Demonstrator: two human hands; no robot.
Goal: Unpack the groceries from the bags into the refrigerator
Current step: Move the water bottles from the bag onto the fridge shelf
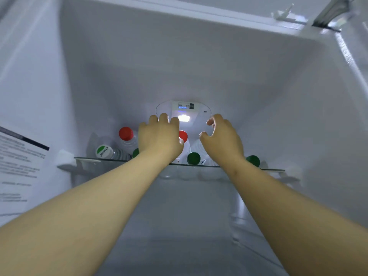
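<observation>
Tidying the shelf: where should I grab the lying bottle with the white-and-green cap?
Grip the white-capped bottle at its neck just behind the cap, coming from the front left. It seems to lie on its side, cap toward the open edge of the glass shelf, ribbed body crowded by a red-capped bottle behind.

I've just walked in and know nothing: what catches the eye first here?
Two bare arms reach up into a white fridge, with the left hand and right hand above the glass shelf. Bottles with red caps and green caps crowd that shelf. A small lamp glows on the back wall between the hands.
</observation>
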